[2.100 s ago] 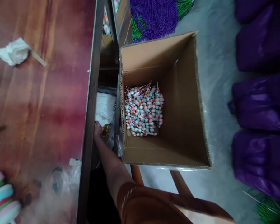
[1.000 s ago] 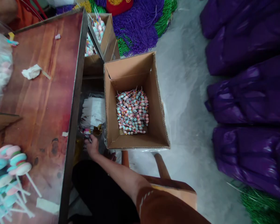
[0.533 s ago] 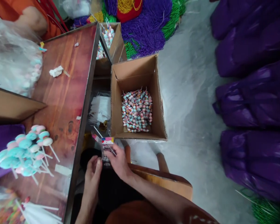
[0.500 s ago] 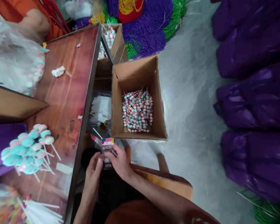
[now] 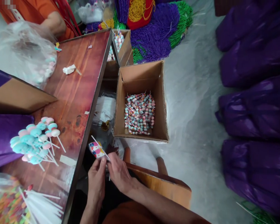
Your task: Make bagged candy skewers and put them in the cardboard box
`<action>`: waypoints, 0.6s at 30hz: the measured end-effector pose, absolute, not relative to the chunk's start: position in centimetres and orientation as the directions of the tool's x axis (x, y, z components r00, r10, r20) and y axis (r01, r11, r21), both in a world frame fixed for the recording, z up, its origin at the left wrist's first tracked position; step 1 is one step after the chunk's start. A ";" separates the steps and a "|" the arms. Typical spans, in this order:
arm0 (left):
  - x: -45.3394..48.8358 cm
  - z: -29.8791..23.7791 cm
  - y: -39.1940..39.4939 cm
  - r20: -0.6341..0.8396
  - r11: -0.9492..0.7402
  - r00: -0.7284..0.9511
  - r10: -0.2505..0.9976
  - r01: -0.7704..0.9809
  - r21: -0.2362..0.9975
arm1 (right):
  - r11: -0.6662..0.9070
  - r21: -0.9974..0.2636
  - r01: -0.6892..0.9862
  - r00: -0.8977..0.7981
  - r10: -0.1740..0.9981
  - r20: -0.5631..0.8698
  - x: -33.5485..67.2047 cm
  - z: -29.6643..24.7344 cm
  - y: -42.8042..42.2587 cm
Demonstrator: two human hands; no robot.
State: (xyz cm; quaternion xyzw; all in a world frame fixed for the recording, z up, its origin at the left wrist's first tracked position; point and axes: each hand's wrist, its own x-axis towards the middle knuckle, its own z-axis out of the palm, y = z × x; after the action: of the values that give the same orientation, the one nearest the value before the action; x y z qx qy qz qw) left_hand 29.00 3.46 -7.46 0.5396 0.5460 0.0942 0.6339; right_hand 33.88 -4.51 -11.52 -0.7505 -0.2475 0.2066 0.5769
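Note:
Over my lap, my left hand (image 5: 96, 177) and my right hand (image 5: 118, 171) meet, fingers pinched on a small colourful packet with a white stick (image 5: 96, 150). The packet sticks up to the left of my fingers, beside the table edge. Just ahead stands an open cardboard box (image 5: 162, 102) with a heap of wrapped pink-and-blue lollipops (image 5: 139, 113) on its bottom. Between the box and the table lies a stack of white sheets in clear plastic (image 5: 105, 107).
On the wooden table (image 5: 77, 84) at left lie a pile of pink-and-blue lollipops (image 5: 36, 140), a crumpled tissue (image 5: 69, 69) and a clear bag (image 5: 25, 53). Another person in orange (image 5: 49, 15) sits at the far end. Purple bags (image 5: 254, 102) line the right; bead heaps (image 5: 154, 28) lie beyond.
My right hand drew back from beside the box with the packet. My left hand came in and both now pinch it over my lap. The view tilted up and left.

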 end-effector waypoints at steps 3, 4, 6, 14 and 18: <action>28.6 -8.0 3.0 -0.549 0.419 0.293 0.782 0.405 0.813 | -0.270 -0.943 0.195 0.750 0.660 -0.034 33.6 -11.7 -4.8; 28.5 -8.0 3.0 -0.540 0.426 0.286 0.792 0.374 0.824 | -0.271 -0.938 0.216 0.729 0.684 -0.030 33.7 -11.8 -4.9; 28.5 -7.9 3.2 -0.535 0.436 0.307 0.787 0.336 0.835 | -0.250 -0.940 0.233 0.686 0.727 -0.024 33.8 -11.8 -5.1; 28.6 -7.1 3.8 -0.540 0.429 0.386 0.748 0.339 0.837 | -0.004 -0.990 -0.144 0.598 0.796 -0.090 34.9 -11.0 -6.8; 28.8 -6.7 3.3 -0.473 0.331 0.375 0.797 0.383 0.862 | 0.017 -0.837 -0.547 0.619 0.681 -0.391 34.3 -11.6 -6.5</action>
State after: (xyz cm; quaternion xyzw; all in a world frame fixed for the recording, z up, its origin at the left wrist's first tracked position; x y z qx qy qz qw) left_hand 28.77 3.32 -6.67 0.5533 0.5333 0.1678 0.6175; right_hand 34.34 -6.51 -11.64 -0.5521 -0.0603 0.4321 0.7105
